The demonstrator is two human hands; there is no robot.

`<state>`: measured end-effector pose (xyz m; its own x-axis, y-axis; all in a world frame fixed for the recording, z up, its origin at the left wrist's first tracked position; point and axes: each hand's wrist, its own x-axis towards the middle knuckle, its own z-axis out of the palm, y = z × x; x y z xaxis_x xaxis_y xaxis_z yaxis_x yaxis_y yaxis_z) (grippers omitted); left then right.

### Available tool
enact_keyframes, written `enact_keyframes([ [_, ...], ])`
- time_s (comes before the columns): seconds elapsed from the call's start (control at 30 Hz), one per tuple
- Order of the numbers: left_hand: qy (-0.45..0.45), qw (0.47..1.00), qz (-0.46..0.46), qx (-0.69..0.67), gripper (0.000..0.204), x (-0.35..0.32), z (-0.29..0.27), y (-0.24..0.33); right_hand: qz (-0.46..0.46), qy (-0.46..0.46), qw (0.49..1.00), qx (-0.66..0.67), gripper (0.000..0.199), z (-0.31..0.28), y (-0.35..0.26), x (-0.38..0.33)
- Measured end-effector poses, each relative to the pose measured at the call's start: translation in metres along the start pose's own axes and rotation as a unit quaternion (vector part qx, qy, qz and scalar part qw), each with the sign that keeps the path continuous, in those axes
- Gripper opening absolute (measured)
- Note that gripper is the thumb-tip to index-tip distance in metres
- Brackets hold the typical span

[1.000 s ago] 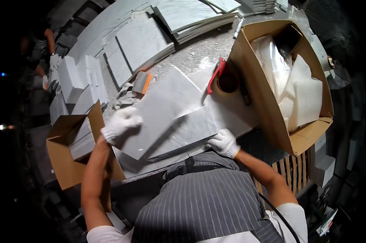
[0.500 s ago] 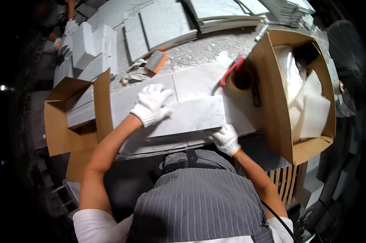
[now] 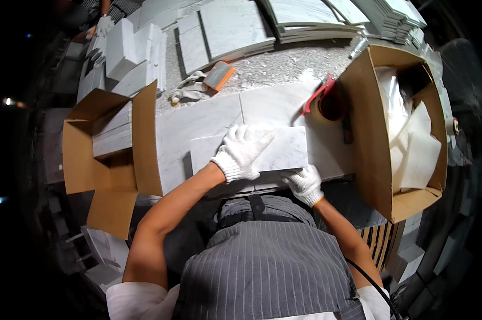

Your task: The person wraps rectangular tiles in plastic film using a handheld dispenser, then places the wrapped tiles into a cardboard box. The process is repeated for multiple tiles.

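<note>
Evidently at a steadying step, judging by the head view: works two-handed on a white veined tile [image 3: 289, 146], close to the front edge of the pale surface [image 3: 198, 120]. With the left hand [image 3: 242, 152], rests across the tile's middle, fingers spread and nearly straight, wrapped around nothing. With the right hand [image 3: 305, 185], meets the tile's near right corner, fingers curled; cannot tell whether pinching or merely propping, given the dark band under the near edge. For the next move, seems to call for a sure hold at that corner and even pressure from above. Beside the surface's left edge, note a brown box [image 3: 147, 138] with stacked tiles [image 3: 113, 137] inside; at the right edge, a larger box [image 3: 366, 144] with foam sheets [image 3: 418, 154]. Nearby, see a tape roll [image 3: 321, 113] with a red tool [image 3: 326, 88] against it. Farther back, find a grey-and-orange block [image 3: 218, 76], then slab stacks [image 3: 241, 29] along the far edge; toward the far left corner, a co-worker's gloved hand [image 3: 105, 25].
</note>
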<state>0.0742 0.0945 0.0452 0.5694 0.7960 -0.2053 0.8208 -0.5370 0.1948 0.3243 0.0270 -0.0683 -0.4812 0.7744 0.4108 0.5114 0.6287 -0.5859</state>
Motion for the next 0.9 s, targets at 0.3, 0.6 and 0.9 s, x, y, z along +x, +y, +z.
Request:
enact_keyframes([
  [0.3, 0.003, 1.0, 0.007, 0.007, 0.101, -0.002, 0.005, -0.003, -0.001, -0.024, 1.0, -0.016, 0.015, 0.002, 0.003, -0.002],
  [0.6, 0.255, 0.96, -0.111, -0.022, 0.11, -0.053, 0.033, -0.018, -0.009, -0.037, 0.999, 0.029, 0.017, -0.044, -0.041, 0.028],
  [0.9, 0.178, 0.479, -0.551, -0.659, 0.093, -0.165, 0.058, -0.024, 0.09, 0.113, 0.987, -0.064, 0.014, -0.059, -0.047, 0.088],
])
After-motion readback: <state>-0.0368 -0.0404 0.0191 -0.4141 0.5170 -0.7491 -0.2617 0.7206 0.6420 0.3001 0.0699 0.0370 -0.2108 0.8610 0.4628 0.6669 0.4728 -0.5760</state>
